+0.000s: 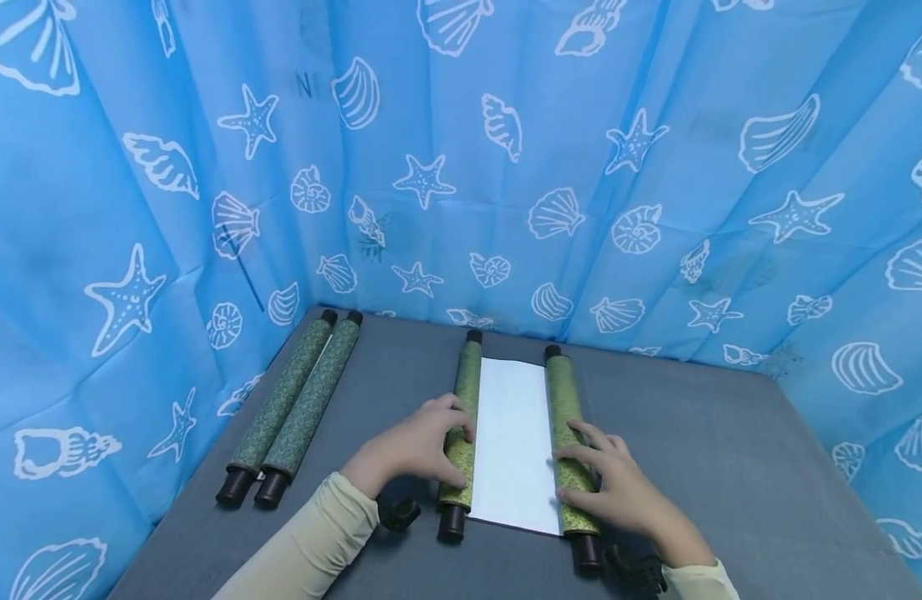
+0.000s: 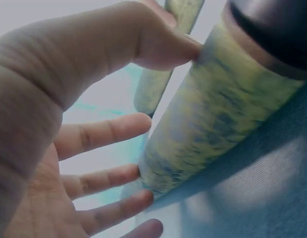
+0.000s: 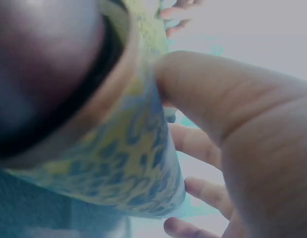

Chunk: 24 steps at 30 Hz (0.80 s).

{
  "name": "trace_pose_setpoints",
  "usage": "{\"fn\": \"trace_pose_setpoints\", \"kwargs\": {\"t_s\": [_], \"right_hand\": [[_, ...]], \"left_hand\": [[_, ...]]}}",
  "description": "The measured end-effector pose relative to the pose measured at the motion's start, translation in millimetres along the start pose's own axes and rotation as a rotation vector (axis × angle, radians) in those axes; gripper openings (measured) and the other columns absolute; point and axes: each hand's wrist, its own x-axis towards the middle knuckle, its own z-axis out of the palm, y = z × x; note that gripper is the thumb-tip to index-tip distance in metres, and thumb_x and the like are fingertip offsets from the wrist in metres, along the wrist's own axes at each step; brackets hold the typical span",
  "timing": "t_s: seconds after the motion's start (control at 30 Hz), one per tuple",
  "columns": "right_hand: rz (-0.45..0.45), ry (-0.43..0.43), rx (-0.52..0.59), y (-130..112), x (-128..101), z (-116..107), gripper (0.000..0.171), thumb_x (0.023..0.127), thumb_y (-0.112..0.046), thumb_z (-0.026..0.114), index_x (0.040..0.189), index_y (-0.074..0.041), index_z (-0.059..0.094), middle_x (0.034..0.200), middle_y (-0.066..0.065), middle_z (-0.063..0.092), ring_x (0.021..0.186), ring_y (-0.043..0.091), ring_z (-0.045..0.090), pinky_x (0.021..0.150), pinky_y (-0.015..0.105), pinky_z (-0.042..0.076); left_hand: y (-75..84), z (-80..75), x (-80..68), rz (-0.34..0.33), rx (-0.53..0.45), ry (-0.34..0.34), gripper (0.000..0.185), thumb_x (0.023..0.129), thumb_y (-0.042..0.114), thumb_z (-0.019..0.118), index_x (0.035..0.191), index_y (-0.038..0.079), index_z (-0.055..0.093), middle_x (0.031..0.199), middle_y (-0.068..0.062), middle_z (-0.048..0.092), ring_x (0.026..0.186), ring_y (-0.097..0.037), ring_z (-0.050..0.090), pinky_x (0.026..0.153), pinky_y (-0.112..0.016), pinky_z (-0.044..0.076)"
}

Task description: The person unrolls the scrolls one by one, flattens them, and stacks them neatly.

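Note:
A scroll with yellow-green patterned backing lies partly unrolled, its white sheet [image 1: 513, 442] showing between two rolls with dark end knobs. My left hand [image 1: 423, 442] reaches over the left roll [image 1: 468, 375], the thumb tip touching it near its lower end. In the left wrist view the fingers [image 2: 109, 176] are spread and nearly straight, their tips right at the roll's side. Across the sheet, my right hand [image 1: 614, 483] lies over the right roll [image 1: 562, 383], thumb and fingertips at its inner edge. The right wrist view shows the right thumb [image 3: 193, 84] against the patterned backing.
Two rolled dark-green scrolls [image 1: 281, 400] lie side by side at the left of the grey table [image 1: 701, 450]. A blue curtain [image 1: 461, 167] with white shells and starfish hangs behind and along the sides.

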Motion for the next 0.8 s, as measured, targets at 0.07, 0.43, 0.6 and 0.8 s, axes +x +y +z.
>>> {"fn": "trace_pose_setpoints", "kwargs": {"t_s": [0.07,0.43,0.6,0.8], "right_hand": [[0.009,-0.007,0.008,1.4,0.3,-1.3,0.04,0.09,-0.036,0.085,0.128,-0.027,0.076,0.167,0.015,0.041,0.134,0.043,0.044,0.092,0.064,0.05],[-0.058,0.004,0.039,4.5,-2.1,-3.1,0.031,0.094,-0.026,0.08,0.125,-0.022,0.079,0.165,0.014,0.047,0.133,0.04,0.045,0.095,0.062,0.047],[-0.048,0.001,0.049,7.6,-1.3,-3.1,0.032,0.092,-0.035,0.085,0.121,-0.023,0.081,0.164,0.012,0.048,0.135,0.039,0.043,0.097,0.067,0.047],[-0.018,0.016,0.052,7.3,0.0,-3.2,0.035,0.09,-0.044,0.085,0.118,-0.023,0.081,0.163,0.012,0.05,0.136,0.04,0.042,0.099,0.072,0.046]], "left_hand": [[-1.3,-2.5,-1.6,-0.008,-0.019,-0.01,0.049,0.076,0.026,0.093,0.12,0.019,0.072,0.141,-0.001,0.051,0.128,-0.026,0.048,0.089,-0.038,0.054],[-3.9,-4.8,-8.4,-0.033,-0.003,-0.074,0.052,0.086,0.03,0.086,0.135,0.016,0.074,0.173,-0.01,0.032,0.16,-0.049,0.022,0.114,-0.063,0.046],[-3.0,-4.5,-6.5,-0.02,0.043,-0.024,0.056,0.083,0.047,0.09,0.128,0.016,0.075,0.169,-0.013,0.038,0.155,-0.044,0.036,0.113,-0.06,0.048],[-5.2,-5.1,-3.8,-0.035,0.067,0.002,0.068,0.074,0.047,0.097,0.13,0.016,0.073,0.167,-0.01,0.042,0.151,-0.039,0.042,0.111,-0.055,0.051]]}}
